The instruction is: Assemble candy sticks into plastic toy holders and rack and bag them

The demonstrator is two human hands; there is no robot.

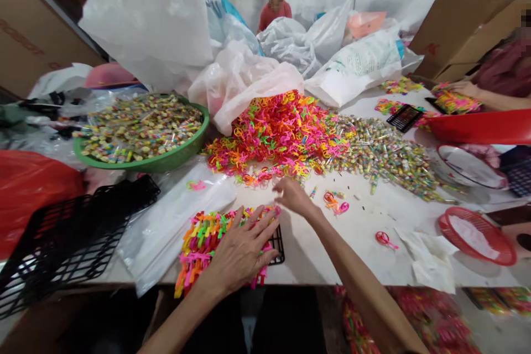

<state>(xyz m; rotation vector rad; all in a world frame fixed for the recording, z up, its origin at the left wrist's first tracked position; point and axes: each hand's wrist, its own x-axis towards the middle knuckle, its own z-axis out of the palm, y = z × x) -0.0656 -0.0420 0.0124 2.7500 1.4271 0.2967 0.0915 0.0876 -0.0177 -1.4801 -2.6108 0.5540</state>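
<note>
My left hand [244, 249] lies flat, fingers spread, on rows of small bright plastic pieces [199, 249] in pink, orange, yellow and green. These sit on a black grid tray [277, 246] at the table's front edge, mostly covered by the pieces and the hand. Just beyond the tray, my right hand [292, 196] hovers near the edge of a large heap of similar loose pieces [282, 133]. Its fingers are bent but apart, and I see nothing between them. A few loose pieces [335, 203] lie to its right.
Small tubes with colourful contents [385, 149] spread right of the heap; more fill a green basin [166, 163]. Black grid trays [83, 232] and clear bags [178, 221] lie left. A red basket [477, 235] is at right. Two people sit beyond and at far right.
</note>
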